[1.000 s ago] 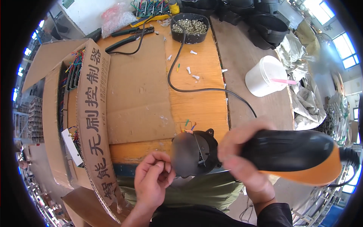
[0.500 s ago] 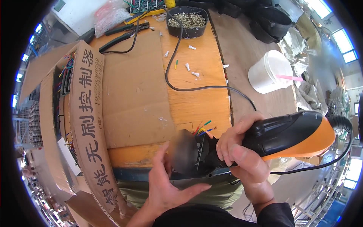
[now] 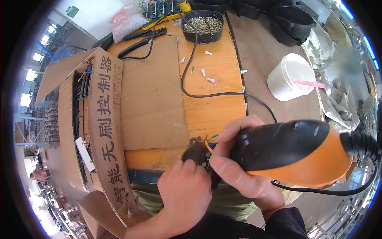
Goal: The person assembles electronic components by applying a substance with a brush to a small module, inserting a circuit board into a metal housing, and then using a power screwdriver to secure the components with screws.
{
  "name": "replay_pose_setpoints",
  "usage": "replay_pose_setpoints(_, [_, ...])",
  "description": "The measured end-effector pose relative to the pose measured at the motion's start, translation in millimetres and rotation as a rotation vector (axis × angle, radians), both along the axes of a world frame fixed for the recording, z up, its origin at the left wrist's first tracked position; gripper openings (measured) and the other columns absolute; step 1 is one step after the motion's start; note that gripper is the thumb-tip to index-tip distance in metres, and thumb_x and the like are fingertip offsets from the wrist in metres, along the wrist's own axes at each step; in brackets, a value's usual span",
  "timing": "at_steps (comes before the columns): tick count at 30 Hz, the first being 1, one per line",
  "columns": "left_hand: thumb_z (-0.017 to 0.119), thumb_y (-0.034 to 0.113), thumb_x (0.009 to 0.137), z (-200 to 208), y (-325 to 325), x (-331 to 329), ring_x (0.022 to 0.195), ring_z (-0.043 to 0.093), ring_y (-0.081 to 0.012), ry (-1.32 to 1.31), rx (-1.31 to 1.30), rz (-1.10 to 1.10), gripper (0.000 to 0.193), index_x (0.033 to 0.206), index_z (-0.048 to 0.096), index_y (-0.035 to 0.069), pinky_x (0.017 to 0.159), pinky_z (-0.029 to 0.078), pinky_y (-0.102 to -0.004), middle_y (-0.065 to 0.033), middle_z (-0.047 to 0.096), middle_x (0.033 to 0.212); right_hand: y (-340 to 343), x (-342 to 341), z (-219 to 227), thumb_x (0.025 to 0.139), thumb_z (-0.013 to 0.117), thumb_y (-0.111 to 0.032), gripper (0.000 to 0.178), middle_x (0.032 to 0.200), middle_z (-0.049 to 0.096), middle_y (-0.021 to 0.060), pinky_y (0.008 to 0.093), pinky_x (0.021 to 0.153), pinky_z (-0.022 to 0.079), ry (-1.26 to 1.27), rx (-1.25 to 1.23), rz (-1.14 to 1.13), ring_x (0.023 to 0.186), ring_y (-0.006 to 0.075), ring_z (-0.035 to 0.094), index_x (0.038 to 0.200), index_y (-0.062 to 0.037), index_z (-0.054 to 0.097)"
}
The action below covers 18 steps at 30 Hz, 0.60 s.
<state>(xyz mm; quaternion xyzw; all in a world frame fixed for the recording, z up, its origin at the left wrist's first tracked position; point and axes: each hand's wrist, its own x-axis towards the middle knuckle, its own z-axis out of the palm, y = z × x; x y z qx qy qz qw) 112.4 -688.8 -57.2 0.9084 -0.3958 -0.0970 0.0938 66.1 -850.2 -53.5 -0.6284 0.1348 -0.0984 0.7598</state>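
My right hand (image 3: 241,176) is wrapped round the front of an orange-and-black corded power tool (image 3: 284,143), with its thumb on the near side. The tool lies slanting over the table's near edge, its thick cord leaving at the right. At its front end is a dark part with rounded lugs (image 3: 193,151); whether it belongs to the tool I cannot tell. My left hand (image 3: 185,192) is closed against this part, knuckles up, its fingertips hidden. Thin coloured wires (image 3: 208,144) stick up beside the part, just ahead of my right fingers.
An open cardboard box (image 3: 104,131) with wired parts inside stands at the left, beside a flat cardboard sheet (image 3: 153,91). Beyond are hand tools (image 3: 143,40), a black bin of small metal pieces (image 3: 203,27), loose white connectors (image 3: 203,73), a black cable (image 3: 207,96) and a white bucket (image 3: 288,77).
My left hand has gone from open, with fingers spread, to closed against the dark part. The blurred round black shape at the tool's front no longer shows. The whole view has shifted slightly.
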Motion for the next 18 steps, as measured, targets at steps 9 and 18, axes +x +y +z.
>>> replay_pose_setpoints(9, [0.065,0.008,0.070,6.9,-9.6,-3.1,0.074,0.060,-0.0310,0.008,-0.055,-0.017,0.002,0.070,0.063,0.007,0.058,0.048,-0.0448,-0.0087,0.060,0.075,16.1,2.0,-3.9,0.077,0.075,-0.002,0.032,0.082,0.059,0.0034,0.0254,0.073,0.045,-0.063,-0.006,-0.078,0.077,0.0096,0.055,0.104,-0.0027,0.057])
replay_pose_setpoints(18, [0.067,0.008,0.068,-3.4,-5.4,-7.4,0.082,0.062,-0.0301,-0.102,0.088,-0.133,0.010,0.077,0.072,0.008,0.065,0.053,-0.0402,-0.0088,0.064,0.078,23.8,7.9,-28.2,0.078,0.072,0.007,0.032,0.086,0.059,0.0036,0.0252,0.066,0.047,-0.417,-0.153,-0.178,0.074,0.0097,0.058,0.106,0.0007,0.057])
